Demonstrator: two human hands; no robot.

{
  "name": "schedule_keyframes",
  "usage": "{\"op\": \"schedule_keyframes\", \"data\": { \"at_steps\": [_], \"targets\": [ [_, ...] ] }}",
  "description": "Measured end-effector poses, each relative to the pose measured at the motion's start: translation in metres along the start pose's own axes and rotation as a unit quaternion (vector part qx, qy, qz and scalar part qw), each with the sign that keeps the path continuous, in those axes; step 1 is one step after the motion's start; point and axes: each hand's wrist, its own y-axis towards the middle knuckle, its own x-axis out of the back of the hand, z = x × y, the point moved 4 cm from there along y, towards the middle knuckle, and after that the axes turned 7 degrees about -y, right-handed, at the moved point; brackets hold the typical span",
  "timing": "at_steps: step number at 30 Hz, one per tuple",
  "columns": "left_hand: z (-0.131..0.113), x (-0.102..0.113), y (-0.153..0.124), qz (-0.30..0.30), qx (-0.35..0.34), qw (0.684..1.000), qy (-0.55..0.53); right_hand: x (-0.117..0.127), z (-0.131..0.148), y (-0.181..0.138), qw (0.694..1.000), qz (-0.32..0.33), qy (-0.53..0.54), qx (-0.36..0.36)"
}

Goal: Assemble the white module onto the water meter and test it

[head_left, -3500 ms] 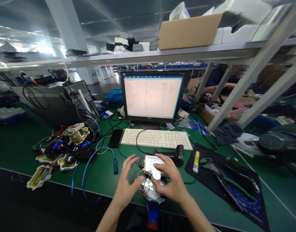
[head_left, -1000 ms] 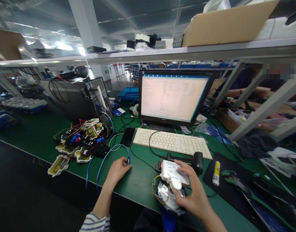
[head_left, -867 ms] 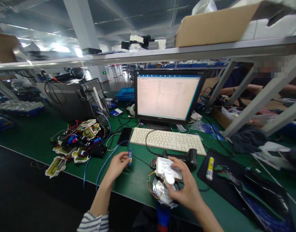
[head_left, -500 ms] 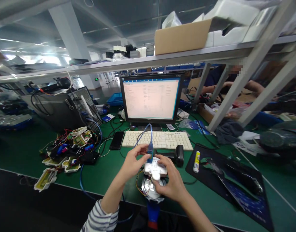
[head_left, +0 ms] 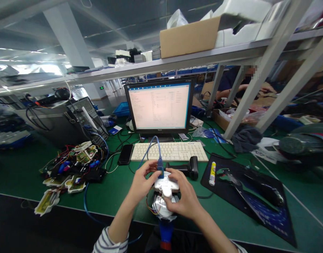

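Both hands meet at the bench's near edge: the left hand [head_left: 140,182] pinches a blue cable plug [head_left: 160,165] against the white module [head_left: 165,183], which the right hand [head_left: 183,200] grips (plugging in, I'd judge). Seating needs careful alignment; fingers hide the socket.

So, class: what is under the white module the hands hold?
Under the white module sits a round metal part with coloured wires; the right hand covers its right side.
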Motion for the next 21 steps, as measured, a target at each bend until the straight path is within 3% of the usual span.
{"op": "schedule_keyframes", "data": {
  "at_steps": [9,12,16,19,21],
  "targets": [
    [0.007,0.000,-0.017,0.012,-0.063,0.990,0.128,-0.001,0.000,-0.001,1.000,0.029,-0.006,-0.001],
    [0.010,0.001,-0.018,0.010,-0.083,0.985,0.152,0.009,-0.003,-0.003,0.998,0.049,-0.032,0.017],
    [0.013,0.004,-0.018,-0.007,-0.112,0.977,0.180,0.059,-0.045,-0.022,0.992,-0.029,-0.121,-0.036],
    [0.013,0.004,-0.018,-0.012,-0.146,0.969,0.196,0.116,-0.108,-0.050,0.942,-0.072,-0.291,-0.151],
    [0.012,0.003,-0.018,-0.016,-0.162,0.965,0.208,0.155,-0.149,-0.070,0.918,-0.083,-0.336,-0.195]
  ]
}}
